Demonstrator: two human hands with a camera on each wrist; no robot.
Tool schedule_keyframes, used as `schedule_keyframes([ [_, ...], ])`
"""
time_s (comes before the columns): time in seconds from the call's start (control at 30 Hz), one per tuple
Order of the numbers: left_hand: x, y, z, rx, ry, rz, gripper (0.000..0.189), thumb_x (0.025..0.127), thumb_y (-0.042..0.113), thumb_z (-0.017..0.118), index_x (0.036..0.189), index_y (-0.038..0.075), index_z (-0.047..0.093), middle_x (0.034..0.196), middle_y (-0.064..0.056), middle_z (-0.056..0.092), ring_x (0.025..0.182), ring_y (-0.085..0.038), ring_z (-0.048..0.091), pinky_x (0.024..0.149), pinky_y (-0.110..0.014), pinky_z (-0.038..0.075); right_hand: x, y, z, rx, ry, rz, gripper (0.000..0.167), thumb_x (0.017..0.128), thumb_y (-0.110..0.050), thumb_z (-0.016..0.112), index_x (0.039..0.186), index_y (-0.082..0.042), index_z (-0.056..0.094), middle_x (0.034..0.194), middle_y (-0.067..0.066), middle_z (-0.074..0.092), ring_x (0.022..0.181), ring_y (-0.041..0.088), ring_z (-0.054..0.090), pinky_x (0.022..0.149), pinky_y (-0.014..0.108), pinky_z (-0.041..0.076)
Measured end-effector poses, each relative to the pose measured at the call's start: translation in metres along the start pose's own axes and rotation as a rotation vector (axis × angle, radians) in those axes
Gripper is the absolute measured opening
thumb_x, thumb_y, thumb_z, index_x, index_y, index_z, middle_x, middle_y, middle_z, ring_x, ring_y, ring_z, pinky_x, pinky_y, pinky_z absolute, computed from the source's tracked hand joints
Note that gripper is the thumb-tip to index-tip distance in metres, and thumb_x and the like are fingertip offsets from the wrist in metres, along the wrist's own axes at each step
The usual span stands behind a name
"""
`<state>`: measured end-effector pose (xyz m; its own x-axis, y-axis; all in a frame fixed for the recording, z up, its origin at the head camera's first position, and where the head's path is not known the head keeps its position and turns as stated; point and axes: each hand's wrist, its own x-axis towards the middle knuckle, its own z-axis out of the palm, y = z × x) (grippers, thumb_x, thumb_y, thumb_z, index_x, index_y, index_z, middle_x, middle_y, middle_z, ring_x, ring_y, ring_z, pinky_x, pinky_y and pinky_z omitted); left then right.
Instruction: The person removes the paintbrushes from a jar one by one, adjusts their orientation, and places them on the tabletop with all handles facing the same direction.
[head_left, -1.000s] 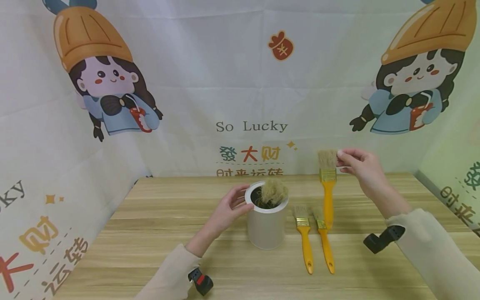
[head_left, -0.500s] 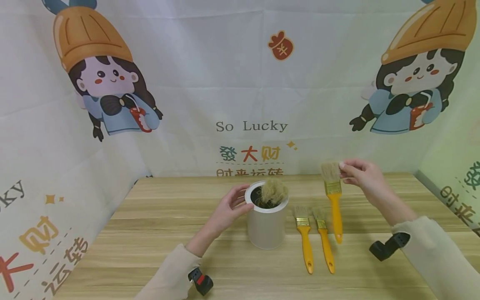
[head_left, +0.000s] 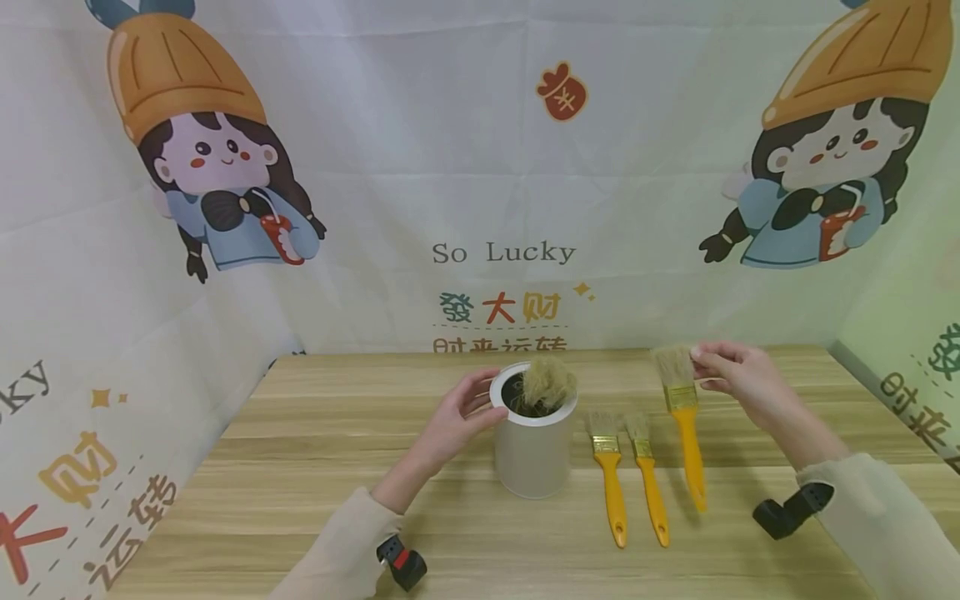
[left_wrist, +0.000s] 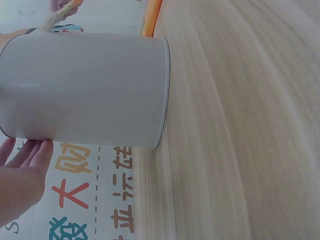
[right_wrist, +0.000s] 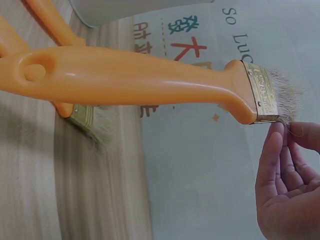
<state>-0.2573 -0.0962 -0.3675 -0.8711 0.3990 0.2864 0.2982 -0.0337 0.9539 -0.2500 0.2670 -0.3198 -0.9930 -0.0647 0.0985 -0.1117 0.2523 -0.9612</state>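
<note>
My left hand (head_left: 467, 408) holds a grey-white canister (head_left: 533, 460) near its white rim, thumb at the front and fingers at the left side. A fluffy clump of tan fibres (head_left: 549, 383) sits in its mouth, with dark contents below. To the right, my right hand (head_left: 738, 375) pinches a wide paintbrush (head_left: 682, 410) by its bristle end. Its orange handle (right_wrist: 145, 77) hangs down, tilted, and in the right wrist view the thumb and fingertips meet at the bristles. Whether the handle's end touches the table cannot be told.
Two more orange-handled paintbrushes, a wider one (head_left: 611, 479) and a narrower one (head_left: 648, 483), lie between the canister and my right hand. The wooden table (head_left: 300, 467) ends at a printed cloth backdrop (head_left: 390, 167). Black cameras (head_left: 791, 510) are strapped to both wrists.
My right hand has lowered the paintbrush and shifted it rightward, away from the two lying brushes. The left hand and canister have stayed still.
</note>
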Motion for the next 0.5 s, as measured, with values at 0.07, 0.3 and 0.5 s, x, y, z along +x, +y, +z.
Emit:
schedule_keyframes([
  [0.07, 0.0, 0.0, 0.0, -0.002, 0.0, -0.001, 0.054, 0.082, 0.001, 0.061, 0.13, -0.001, 0.036, 0.128, -0.02, 0.04, 0.116, -0.03, 0.039, 0.092, -0.034, 0.038, -0.001, 0.004, -0.001, 0.0, -0.004, 0.008, 0.042, 0.088, -0.033, 0.053, 0.106, 0.005, 0.047, 0.084, -0.002, 0.055, 0.076, 0.008, 0.055, 0.071, 0.022, 0.049],
  [0.3, -0.001, -0.001, 0.0, 0.002, -0.003, 0.0, 0.054, 0.082, 0.002, 0.061, 0.13, 0.0, 0.036, 0.128, -0.02, 0.04, 0.117, -0.03, 0.039, 0.092, -0.034, 0.038, -0.001, 0.021, -0.005, 0.022, -0.042, 0.043, 0.042, 0.09, -0.028, 0.052, 0.108, 0.01, 0.045, 0.084, -0.003, 0.055, 0.075, 0.006, 0.055, 0.073, 0.024, 0.049],
  [0.5, -0.001, 0.001, 0.0, 0.006, -0.002, 0.002, 0.054, 0.082, 0.002, 0.061, 0.13, 0.0, 0.036, 0.128, -0.02, 0.04, 0.117, -0.03, 0.039, 0.092, -0.033, 0.038, 0.0, 0.037, -0.008, 0.11, -0.083, 0.092, 0.026, 0.09, -0.023, 0.052, 0.1, 0.001, 0.05, 0.081, -0.004, 0.056, 0.074, 0.007, 0.055, 0.071, 0.023, 0.049],
])
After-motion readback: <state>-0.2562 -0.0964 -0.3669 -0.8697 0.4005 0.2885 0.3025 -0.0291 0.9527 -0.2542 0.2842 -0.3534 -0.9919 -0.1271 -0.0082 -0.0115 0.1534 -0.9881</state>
